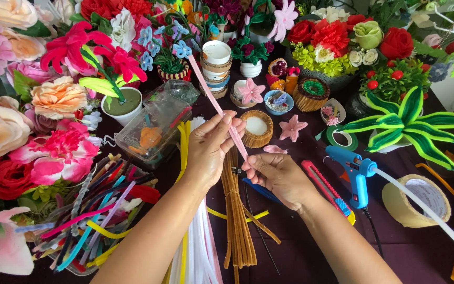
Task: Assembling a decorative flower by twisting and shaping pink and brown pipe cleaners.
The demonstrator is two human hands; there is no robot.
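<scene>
- I see two hands at mid-table, both on one pale pink pipe cleaner (pixel 217 105).
- Left hand (pixel 210 150): thumb and fingers pinched around the pipe cleaner's middle, grasping it; the stem runs up and away past the fingertips.
- Right hand (pixel 279 176): fingers closed on the lower end of the same pipe cleaner, just below the left fingertips; the two hands nearly touch.
- One bundle of brown pipe cleaners (pixel 236 215) lies directly under both hands, running toward me.
- One sheaf of white pipe cleaners (pixel 198 247) lies beside the left forearm, with a few yellow ones along its edge; count not readable.
- One blue glue gun (pixel 354 171) stands just right of the right hand, a white glue stick (pixel 426 210) trailing from its rear.
- One red utility knife (pixel 324 186) lies between the right wrist and the glue gun.
- Two tape rolls: one green (pixel 342 138) beyond the glue gun, one tan (pixel 419 200) well right of the right hand.
- Three pink pipe-cleaner flowers (pixel 292 128) lie beyond the fingertips, near one round wicker-edged dish (pixel 257 128).
- One clear plastic box (pixel 151 131) sits left of the left fingers.
- One clear tub of mixed-colour pipe cleaners (pixel 98 215) is left of the left forearm; pieces too tangled to count.
</scene>
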